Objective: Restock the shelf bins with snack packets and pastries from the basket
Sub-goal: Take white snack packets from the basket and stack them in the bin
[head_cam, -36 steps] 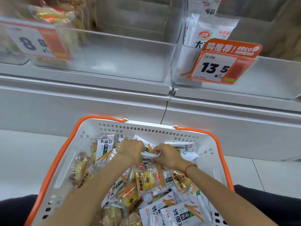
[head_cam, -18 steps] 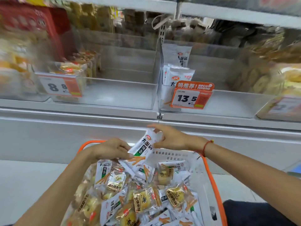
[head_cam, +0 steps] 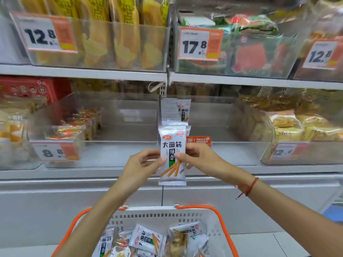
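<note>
A white snack packet (head_cam: 171, 141) with black characters and orange sticks printed on it stands upright in front of the middle shelf. My left hand (head_cam: 143, 164) pinches its left edge and my right hand (head_cam: 199, 161) pinches its right edge. Behind it a clear shelf bin (head_cam: 232, 153) holds a few matching white packets (head_cam: 179, 110) at its left end. Below, the white basket (head_cam: 163, 216) with orange handles holds several more white packets (head_cam: 147, 240) and wrapped pastries (head_cam: 176, 245).
To the left, a clear bin (head_cam: 104, 153) tagged 8.8 has wrapped pastries (head_cam: 74, 127) at its left side. A bin of yellow pastries (head_cam: 297, 127) sits at right. The upper shelf carries bins tagged 12.8 (head_cam: 44, 36) and 17.8 (head_cam: 200, 43).
Both hands have risen from the basket to the middle shelf's height, carrying one white packet and turning it upright. The view has tilted up, showing the upper shelf.
</note>
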Available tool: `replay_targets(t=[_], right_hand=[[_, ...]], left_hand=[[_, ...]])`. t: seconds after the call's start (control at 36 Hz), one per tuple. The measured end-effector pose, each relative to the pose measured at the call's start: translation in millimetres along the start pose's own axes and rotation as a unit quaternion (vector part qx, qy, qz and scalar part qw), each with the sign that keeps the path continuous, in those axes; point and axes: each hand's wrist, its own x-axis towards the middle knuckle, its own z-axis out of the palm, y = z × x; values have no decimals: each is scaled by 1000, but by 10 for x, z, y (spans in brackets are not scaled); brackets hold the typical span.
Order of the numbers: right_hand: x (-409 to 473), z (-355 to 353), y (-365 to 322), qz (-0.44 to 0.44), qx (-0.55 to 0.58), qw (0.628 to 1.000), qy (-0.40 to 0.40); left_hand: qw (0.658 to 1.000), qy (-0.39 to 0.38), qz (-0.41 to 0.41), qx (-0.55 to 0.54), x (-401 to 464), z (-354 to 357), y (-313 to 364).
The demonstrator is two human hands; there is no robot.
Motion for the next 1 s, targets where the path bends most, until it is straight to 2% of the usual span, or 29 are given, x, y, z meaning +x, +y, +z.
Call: replay_targets(t=[0.08,0.33,0.47,0.56,0.64,0.75,0.86,1.0], right_hand=[[-33,-105,-42,11,-20,1000,-2],[-14,-546,-192,43,33,998,44],[180,-939,-167,145,85,981,97],[407,-1173,-46,180,121,966,140],[701,-1333,86,198,126,960,151],[1169,-1363,303,214,52,960,174],[1619,-1187,514,199,-23,972,125],[2050,-992,689,189,-79,973,103]], left_hand=[[998,36,42,25,120,57,131],[992,28,109,65,460,268,488],[975,93,167,113,756,149,610],[952,152,177,196,983,80,591],[938,156,145,273,1205,67,460],[930,118,130,322,1396,92,254],[905,111,167,374,1412,113,163],[913,101,167,358,1414,112,142]])
